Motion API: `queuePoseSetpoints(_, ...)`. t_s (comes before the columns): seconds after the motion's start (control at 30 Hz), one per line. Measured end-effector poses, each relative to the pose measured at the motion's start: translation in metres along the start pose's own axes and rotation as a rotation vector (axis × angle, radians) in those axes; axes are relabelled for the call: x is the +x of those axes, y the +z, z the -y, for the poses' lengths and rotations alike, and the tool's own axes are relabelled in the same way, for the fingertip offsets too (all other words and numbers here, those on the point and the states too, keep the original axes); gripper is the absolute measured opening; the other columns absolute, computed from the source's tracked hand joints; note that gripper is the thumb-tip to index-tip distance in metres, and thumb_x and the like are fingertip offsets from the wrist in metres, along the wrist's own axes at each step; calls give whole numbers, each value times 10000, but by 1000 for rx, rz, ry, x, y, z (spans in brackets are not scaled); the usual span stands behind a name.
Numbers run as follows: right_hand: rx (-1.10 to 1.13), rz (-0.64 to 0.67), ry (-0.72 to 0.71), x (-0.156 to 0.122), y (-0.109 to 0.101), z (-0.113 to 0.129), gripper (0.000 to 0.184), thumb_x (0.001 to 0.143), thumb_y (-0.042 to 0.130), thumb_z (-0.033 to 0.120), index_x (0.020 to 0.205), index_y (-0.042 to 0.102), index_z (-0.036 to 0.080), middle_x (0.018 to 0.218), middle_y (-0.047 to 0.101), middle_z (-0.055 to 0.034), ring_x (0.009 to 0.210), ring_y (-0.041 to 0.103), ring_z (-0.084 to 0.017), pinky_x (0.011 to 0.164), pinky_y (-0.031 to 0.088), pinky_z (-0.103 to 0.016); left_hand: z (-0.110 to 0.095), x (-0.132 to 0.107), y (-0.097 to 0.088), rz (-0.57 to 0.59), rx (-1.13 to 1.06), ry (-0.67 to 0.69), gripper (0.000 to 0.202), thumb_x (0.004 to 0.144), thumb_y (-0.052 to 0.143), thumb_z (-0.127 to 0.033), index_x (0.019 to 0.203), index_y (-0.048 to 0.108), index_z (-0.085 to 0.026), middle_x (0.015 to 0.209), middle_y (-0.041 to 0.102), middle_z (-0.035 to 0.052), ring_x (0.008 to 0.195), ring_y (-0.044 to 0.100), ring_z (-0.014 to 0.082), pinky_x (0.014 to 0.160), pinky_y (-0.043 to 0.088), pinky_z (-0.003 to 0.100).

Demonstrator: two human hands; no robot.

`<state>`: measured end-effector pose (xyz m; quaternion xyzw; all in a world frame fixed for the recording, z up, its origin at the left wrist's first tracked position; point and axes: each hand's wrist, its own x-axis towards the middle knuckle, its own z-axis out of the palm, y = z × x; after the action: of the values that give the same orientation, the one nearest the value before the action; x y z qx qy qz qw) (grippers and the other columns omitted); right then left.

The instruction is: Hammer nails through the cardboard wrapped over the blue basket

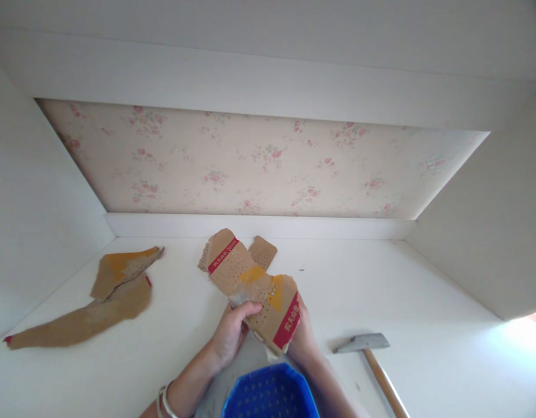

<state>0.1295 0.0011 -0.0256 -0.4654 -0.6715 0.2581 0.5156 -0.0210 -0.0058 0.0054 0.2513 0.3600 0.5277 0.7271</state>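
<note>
Between my two hands is a torn piece of brown cardboard (250,284) with red bands, yellow patches and many small punched holes. My left hand (233,331) grips its lower left edge, the thumb lying on top. At the right edge, my right hand (305,334) holds it from the side and beneath, with most of its fingers hidden behind the board. Below the hands stands a blue plastic basket (272,395) with a perforated bottom. Behind the held piece, a small perforated cardboard scrap (263,252) lies on the white surface.
Torn cardboard strips (85,325) lie on the left of the white surface (184,273). A hammer (374,360) with a wooden handle rests at the right. White side panels and a floral-papered back wall (268,162) enclose the space, with a white ledge overhead.
</note>
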Motion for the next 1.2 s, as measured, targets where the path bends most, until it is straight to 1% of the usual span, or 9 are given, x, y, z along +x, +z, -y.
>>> queuePoseSetpoints(0.13, 1, 26, -13, 4, -1, 7, 93, 831, 622, 221, 857, 711, 227, 944, 726, -80, 875, 689, -239, 748, 579, -348, -3, 4, -3, -34, -33, -23, 338, 627, 729, -235, 935, 713, -96, 955, 787, 117, 976, 725, 312, 832, 573, 370)
queuePoseSetpoints(0.3, -9, 38, -27, 7, 0, 9, 229, 921, 501, 212, 773, 675, 239, 845, 711, -41, 835, 651, -205, 753, 536, -320, -12, 7, -7, -61, -63, -111, 278, 697, 647, -232, 912, 718, -68, 784, 779, 123, 695, 740, 260, 579, 567, 307)
queuePoseSetpoints(0.4, -1, 53, -27, 7, 0, 9, 247, 951, 483, 243, 781, 662, 236, 837, 701, -37, 833, 647, -201, 755, 524, -312, -16, 7, -7, -33, -56, -132, 274, 780, 667, -271, 957, 719, -69, 790, 780, 124, 573, 706, 206, 466, 515, 255)
queuePoseSetpoints(0.5, 7, 62, -7, 6, -1, 10, 224, 950, 482, 231, 814, 660, 231, 856, 700, -34, 828, 650, -197, 747, 520, -304, -16, 6, -6, 20, -55, -118, 314, 812, 720, -290, 1048, 707, -83, 914, 786, 134, 689, 739, 208, 576, 569, 255)
queuePoseSetpoints(0.57, 14, 69, 4, 6, -2, 11, 215, 940, 483, 211, 819, 659, 231, 853, 699, -28, 819, 652, -194, 736, 520, -295, -16, 6, -5, 25, -44, -118, 314, 784, 752, -252, 1047, 707, -85, 914, 786, 132, 715, 747, 217, 631, 589, 272)
queuePoseSetpoints(0.67, 31, 82, 10, 5, -3, 11, 212, 933, 484, 201, 826, 664, 237, 856, 699, -21, 837, 657, -192, 751, 523, -291, -16, 7, -5, 18, -8, -149, 338, 752, 757, -245, 1040, 708, -73, 792, 779, 121, 594, 727, 228, 532, 579, 291)
queuePoseSetpoints(0.73, 44, 85, 14, 5, -2, 11, 209, 935, 483, 204, 840, 666, 239, 867, 700, -23, 854, 659, -195, 763, 525, -294, -14, 8, -6, 16, 0, -142, 374, 739, 759, -249, 1061, 706, -65, 759, 775, 116, 578, 724, 237, 512, 576, 298)
queuePoseSetpoints(0.9, 85, 92, 21, 4, 0, 9, 190, 931, 498, 215, 837, 660, 243, 850, 688, -19, 868, 650, -201, 777, 527, -306, -10, 9, -9, 22, -18, -85, 376, 720, 775, -231, 1053, 712, -66, 878, 789, 135, 755, 761, 263, 688, 607, 312)
queuePoseSetpoints(1.2, 162, 91, 48, -1, 1, 5, 135, 907, 547, 203, 912, 674, 246, 943, 703, -26, 894, 658, -201, 807, 535, -321, -13, 6, 0, -2, 32, -65, 388, 684, 782, -219, 1038, 715, -75, 896, 790, 136, 784, 759, 283, 725, 607, 348)
